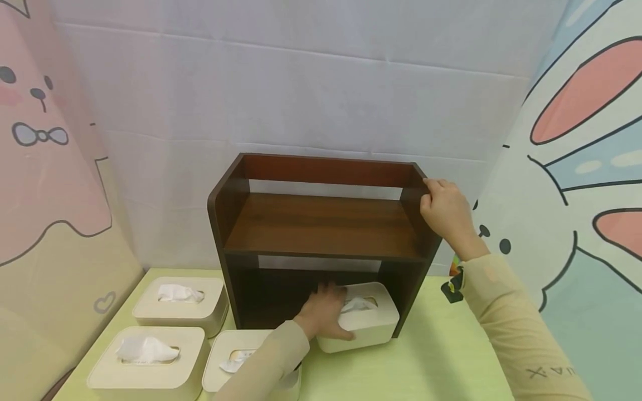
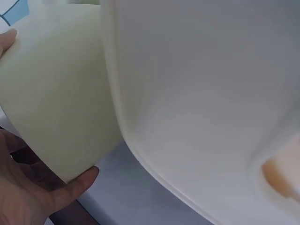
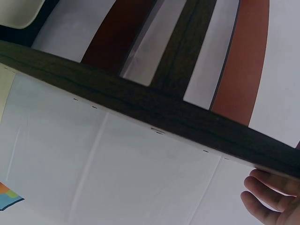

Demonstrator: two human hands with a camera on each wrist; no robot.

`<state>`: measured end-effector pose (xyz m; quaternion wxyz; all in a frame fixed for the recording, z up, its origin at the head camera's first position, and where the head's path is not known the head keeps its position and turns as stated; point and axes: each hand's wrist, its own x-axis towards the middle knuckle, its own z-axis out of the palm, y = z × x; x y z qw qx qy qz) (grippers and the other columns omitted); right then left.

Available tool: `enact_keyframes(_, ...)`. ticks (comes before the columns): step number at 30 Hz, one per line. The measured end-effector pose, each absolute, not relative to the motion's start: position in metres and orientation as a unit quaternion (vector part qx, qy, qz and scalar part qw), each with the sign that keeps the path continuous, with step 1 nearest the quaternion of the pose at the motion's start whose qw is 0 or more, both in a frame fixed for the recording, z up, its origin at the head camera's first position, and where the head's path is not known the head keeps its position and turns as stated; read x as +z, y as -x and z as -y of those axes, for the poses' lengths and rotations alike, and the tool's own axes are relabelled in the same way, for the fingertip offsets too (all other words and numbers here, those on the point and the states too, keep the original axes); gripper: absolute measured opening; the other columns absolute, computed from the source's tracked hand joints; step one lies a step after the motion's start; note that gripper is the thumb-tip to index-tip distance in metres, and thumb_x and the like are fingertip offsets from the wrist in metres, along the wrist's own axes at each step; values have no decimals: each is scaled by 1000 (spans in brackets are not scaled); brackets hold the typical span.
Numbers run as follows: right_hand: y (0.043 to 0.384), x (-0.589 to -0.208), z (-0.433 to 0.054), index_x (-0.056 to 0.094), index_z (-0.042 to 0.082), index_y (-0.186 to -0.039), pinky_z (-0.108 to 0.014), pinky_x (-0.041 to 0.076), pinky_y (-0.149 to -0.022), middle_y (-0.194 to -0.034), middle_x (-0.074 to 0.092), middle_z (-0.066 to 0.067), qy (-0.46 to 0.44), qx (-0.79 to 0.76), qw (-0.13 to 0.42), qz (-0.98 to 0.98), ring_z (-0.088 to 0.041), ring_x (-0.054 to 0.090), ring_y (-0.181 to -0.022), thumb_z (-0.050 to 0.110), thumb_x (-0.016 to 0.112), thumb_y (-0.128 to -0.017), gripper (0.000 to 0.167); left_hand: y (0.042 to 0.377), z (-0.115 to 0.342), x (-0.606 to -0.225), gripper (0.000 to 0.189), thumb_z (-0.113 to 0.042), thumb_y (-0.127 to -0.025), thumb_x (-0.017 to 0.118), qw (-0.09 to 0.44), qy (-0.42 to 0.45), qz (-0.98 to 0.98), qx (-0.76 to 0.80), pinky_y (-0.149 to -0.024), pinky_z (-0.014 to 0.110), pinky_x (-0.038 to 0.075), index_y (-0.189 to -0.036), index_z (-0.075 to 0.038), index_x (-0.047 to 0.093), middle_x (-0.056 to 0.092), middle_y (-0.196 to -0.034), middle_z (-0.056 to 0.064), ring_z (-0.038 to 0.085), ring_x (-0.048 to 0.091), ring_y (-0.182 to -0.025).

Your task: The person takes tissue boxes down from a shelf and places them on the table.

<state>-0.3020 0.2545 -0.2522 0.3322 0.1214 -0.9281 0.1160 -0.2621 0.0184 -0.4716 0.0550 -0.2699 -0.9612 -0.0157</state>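
Note:
A two-tier dark brown desktop shelf stands upright in the middle. At the right front of its lower compartment a cream tissue box sits at a slant, its front end jutting out past the shelf's edge. My left hand grips the box's left side, thumb at the front and fingers towards the back. In the left wrist view the left hand is at the pale box's lower edge. My right hand holds the top of the shelf's right side panel; its fingers show at that panel's edge.
Three more tissue boxes stand left of the shelf: one at the back, one in front, and one partly behind my left sleeve. A pale green cloth covers the table. White fabric hangs behind the shelf.

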Motion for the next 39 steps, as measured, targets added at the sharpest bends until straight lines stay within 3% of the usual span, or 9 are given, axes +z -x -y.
enact_keyframes(8, 304, -251, -253, 57, -9, -114, -55, 45, -80, -109, 59, -29, -122, 115, 337, 927, -45, 54, -98, 6, 41, -83, 37, 251, -19, -472, 100, -80, -58, 57, 55, 281, 958, 16, -71, 40, 50, -134, -16, 41, 47, -124, 14, 32, 49, -106)
enact_keyframes(20, 301, -250, -254, 57, -9, -114, -55, 45, -81, -110, 59, -29, -120, 115, 329, 930, -46, 54, -99, 5, 40, -83, 38, 231, -24, -475, 101, -80, -61, 54, 16, 311, 950, 27, -82, 42, 49, -138, -17, 37, 43, -133, 14, 34, 46, -116)
enact_keyframes(39, 299, -250, -254, 56, -9, -115, -55, 44, -83, -111, 58, -29, -121, 115, 325, 931, -46, 53, -99, 6, 40, -84, 38, 209, -35, -479, 99, -81, -59, 54, 27, 348, 936, 53, -74, 34, 50, -136, -21, 39, 44, -127, 8, 26, 49, -109)
